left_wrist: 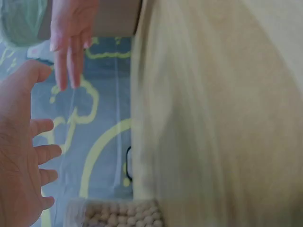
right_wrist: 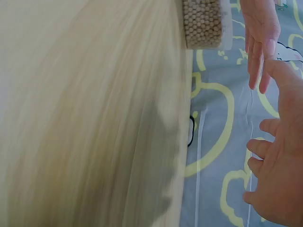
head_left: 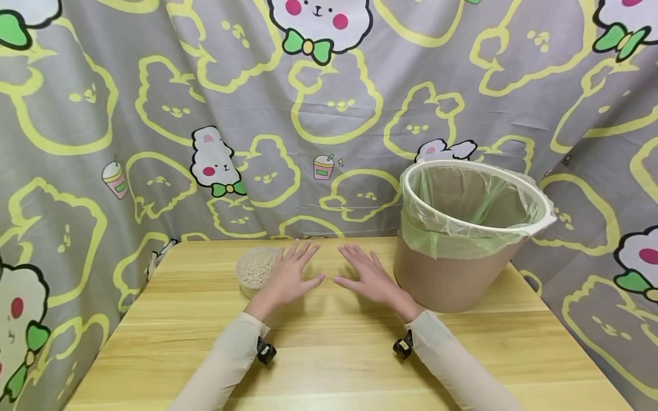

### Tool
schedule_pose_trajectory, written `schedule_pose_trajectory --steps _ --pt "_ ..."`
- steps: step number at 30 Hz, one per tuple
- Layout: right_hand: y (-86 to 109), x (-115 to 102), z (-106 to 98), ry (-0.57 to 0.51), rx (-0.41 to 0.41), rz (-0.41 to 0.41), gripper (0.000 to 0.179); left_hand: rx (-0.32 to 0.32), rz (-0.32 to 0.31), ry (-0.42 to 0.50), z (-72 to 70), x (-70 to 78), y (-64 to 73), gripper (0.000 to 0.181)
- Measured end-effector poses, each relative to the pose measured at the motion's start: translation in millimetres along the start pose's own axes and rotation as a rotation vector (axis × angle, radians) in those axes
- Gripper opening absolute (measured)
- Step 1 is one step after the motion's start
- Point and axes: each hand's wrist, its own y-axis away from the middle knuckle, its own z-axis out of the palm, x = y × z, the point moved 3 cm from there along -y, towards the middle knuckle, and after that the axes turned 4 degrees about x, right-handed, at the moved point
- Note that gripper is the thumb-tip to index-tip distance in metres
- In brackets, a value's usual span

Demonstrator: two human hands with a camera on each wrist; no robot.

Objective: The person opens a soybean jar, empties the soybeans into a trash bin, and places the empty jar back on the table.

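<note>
Both hands hover over the table with fingers spread, holding nothing. In the head view the left hand (head_left: pixel 289 278) is just right of a clear round tub (head_left: pixel 250 290) and hides part of its rim. Small pale round beans or beads (head_left: pixel 257 267) fill the tub; I cannot tell which they are. The right hand (head_left: pixel 371 278) is left of a brown bin (head_left: pixel 447 274) lined with a thin green bag (head_left: pixel 437 231). A gap separates the two hands, their thumbs pointing toward each other. Through the tub's side, the pale balls (right_wrist: pixel 202 21) also show in the right wrist view.
The light wooden table (head_left: pixel 329 365) ends at a grey patterned curtain (head_left: pixel 329 120) hanging behind and at both sides. A white ring (head_left: pixel 478 224) tops the bin, which stands at the table's back right. A small black camera (head_left: pixel 265 350) is strapped to the left wrist.
</note>
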Motion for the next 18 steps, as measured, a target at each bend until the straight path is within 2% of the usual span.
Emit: schedule_pose_trajectory --steps 5,11,14,18 --pt "-10.3 -7.9 11.1 -0.194 -0.018 0.007 0.082 0.049 -0.047 0.05 -13.8 -14.2 2.2 0.084" --pt "-27.2 -26.9 31.0 -0.446 -0.078 0.05 0.084 0.116 -0.103 0.117 -33.4 -41.7 12.4 0.091" --pt "-35.1 -37.0 40.1 -0.526 -0.1 0.071 0.086 0.133 -0.148 0.184 -39.0 -59.3 19.9 0.095" --pt "-46.9 -46.9 51.2 -0.624 -0.115 0.065 0.09 0.148 -0.199 0.32 -40.0 -84.1 29.7 0.104"
